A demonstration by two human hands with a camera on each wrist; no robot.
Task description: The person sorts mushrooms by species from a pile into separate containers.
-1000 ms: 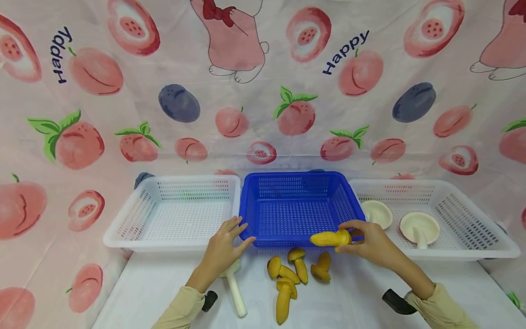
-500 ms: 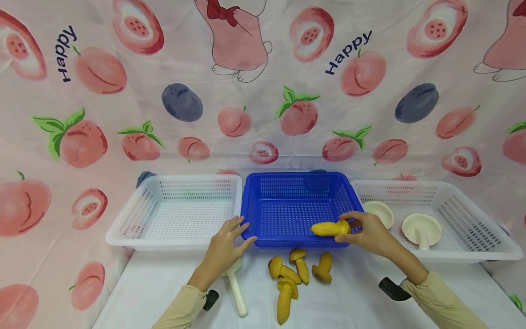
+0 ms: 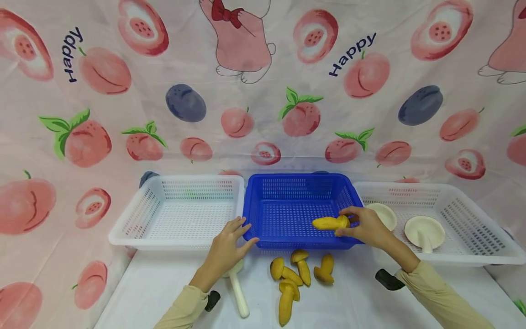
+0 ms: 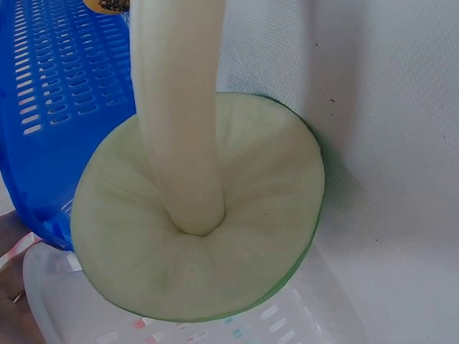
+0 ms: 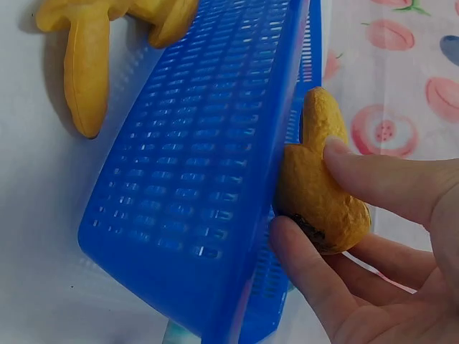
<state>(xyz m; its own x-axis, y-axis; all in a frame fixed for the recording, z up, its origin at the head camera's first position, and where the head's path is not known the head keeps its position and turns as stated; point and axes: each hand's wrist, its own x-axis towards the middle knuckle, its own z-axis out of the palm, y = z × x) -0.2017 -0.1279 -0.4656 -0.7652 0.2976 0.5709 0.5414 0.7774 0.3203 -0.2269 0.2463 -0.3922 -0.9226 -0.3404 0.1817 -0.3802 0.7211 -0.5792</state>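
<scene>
My right hand (image 3: 365,226) pinches a yellow model mushroom (image 3: 328,223) by its cap, the stem pointing left, over the right front of the blue basket (image 3: 304,245). In the right wrist view the thumb and fingers lie on opposite sides of the mushroom (image 5: 315,179), close beside the basket's rim. With fingers spread, my left hand (image 3: 227,246) is at the blue basket's left front corner, next to the left white basket (image 3: 172,243). Below that hand lies a pale mushroom (image 3: 239,294), its cap partly hidden; the left wrist view shows its round greenish cap (image 4: 179,272).
Several yellow mushrooms (image 3: 302,267) lie on the white table in front of the blue basket. The right white basket (image 3: 464,259) holds two pale mushrooms, one of them (image 3: 425,233) in full view. A fruit-print cloth (image 3: 255,100) hangs behind the baskets.
My right hand has moved the yellow mushroom slightly farther in, from the blue basket's front rim to over its inside. My left hand keeps its place by the basket corner.
</scene>
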